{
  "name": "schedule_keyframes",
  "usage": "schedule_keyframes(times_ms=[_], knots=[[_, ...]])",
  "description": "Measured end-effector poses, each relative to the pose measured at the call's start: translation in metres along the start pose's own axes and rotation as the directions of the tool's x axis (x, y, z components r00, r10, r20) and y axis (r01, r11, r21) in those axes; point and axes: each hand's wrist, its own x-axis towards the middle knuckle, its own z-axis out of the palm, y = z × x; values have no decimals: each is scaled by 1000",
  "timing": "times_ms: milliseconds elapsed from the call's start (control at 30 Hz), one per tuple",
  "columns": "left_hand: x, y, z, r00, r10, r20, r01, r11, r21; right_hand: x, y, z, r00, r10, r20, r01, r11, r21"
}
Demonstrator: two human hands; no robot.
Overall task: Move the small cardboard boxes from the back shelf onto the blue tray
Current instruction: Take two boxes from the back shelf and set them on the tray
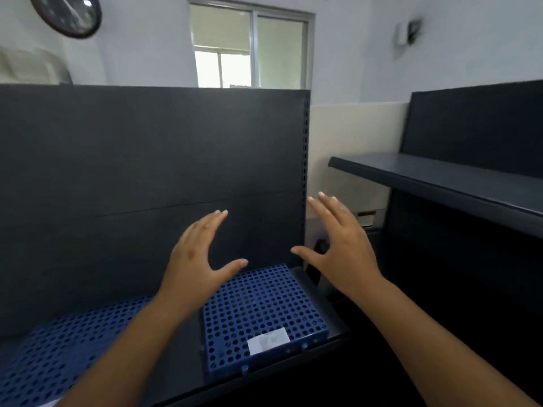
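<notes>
A blue perforated tray (264, 312) lies on the dark shelf surface in front of me, with a white label near its front edge. A second blue perforated tray (58, 348) lies to its left, partly hidden by my left forearm. My left hand (197, 259) hovers above the trays with fingers spread and nothing in it. My right hand (340, 245) is held up to the right at about the same height, also spread and holding nothing. No cardboard boxes are in view.
A tall dark back panel (147, 171) stands right behind the trays. To the right, a dark shelf (440, 183) juts out at a higher level. A window (249, 45) and a wall clock (67, 13) are on the far wall.
</notes>
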Motion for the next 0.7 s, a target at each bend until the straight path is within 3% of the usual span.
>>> schedule_keyframes(times_ms=[200, 367, 700], knots=[[32, 23, -2, 984, 174, 22, -169, 975, -144, -14, -16, -50, 988, 46, -148, -70, 985, -160], [42, 59, 24, 950, 308, 57, -266, 890, -370, -51, -27, -104, 967, 124, -224, -197, 920, -340], [23, 207, 107, 796, 605, 29, -387, 545, -744, -162, -54, -265, 846, 316, -430, -530, 590, -609]])
